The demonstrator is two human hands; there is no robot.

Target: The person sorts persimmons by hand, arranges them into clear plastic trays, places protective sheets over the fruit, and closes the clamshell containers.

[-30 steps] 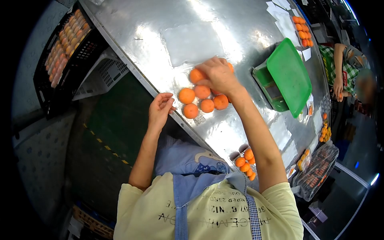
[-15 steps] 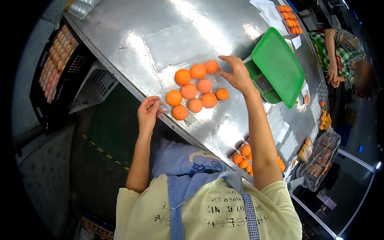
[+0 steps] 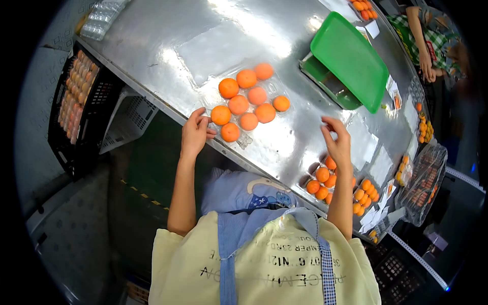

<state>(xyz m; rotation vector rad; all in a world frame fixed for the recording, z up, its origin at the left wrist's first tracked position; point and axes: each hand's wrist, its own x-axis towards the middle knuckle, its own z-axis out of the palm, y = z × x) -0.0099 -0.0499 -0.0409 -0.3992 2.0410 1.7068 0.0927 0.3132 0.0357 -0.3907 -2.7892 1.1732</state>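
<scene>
Several orange fruits [image 3: 238,104] sit in a clear plastic tray [image 3: 277,90] on the metal table. My left hand [image 3: 197,133] is at the table's edge, just left of the tray, its fingers apart and nothing visible in them. To the right, my right hand [image 3: 336,140] is raised over the table with thumb and fingers spread, holding nothing. Just below it lies a second group of orange fruits [image 3: 322,174], partly hidden by my right forearm.
A green lid [image 3: 351,58] leans over a green bin [image 3: 330,84]. Black crates [image 3: 96,109] of packed fruit stand left of the metal table [image 3: 147,30]. Stacked clear trays [image 3: 101,19] lie top left. Another person's hands [image 3: 428,71] show top right.
My right hand has left the fruits in the tray and moved right and down towards the second group, with its fingers open. My left hand stays near the table's edge. The view has shifted.
</scene>
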